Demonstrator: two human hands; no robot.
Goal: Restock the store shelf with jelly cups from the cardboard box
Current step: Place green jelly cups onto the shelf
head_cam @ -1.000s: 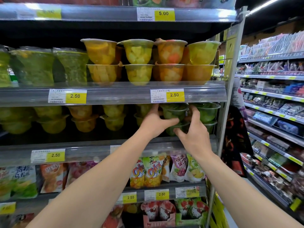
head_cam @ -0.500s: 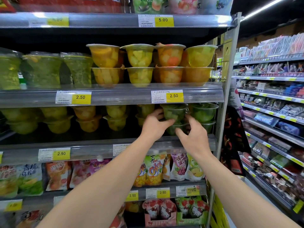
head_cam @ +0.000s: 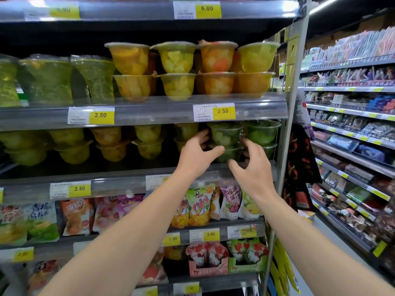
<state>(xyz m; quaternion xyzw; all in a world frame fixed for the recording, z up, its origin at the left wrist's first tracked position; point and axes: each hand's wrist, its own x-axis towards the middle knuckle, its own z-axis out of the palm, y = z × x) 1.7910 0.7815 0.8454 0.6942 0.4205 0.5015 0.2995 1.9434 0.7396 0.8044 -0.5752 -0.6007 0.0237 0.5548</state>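
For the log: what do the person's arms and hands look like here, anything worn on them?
Both forearms are bare as far as the frame shows, with no sleeve edge in view. The left hand and right hand wear no gloves, and no watch, bracelet or ring is visible on the sides facing the camera.

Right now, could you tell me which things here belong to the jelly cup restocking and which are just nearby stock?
Job:
- green cups, stacked two high on the shelf
- left hand and right hand, either side of the stack

Nearby:
- orange cups on the tier above
- pouches below
- price tag
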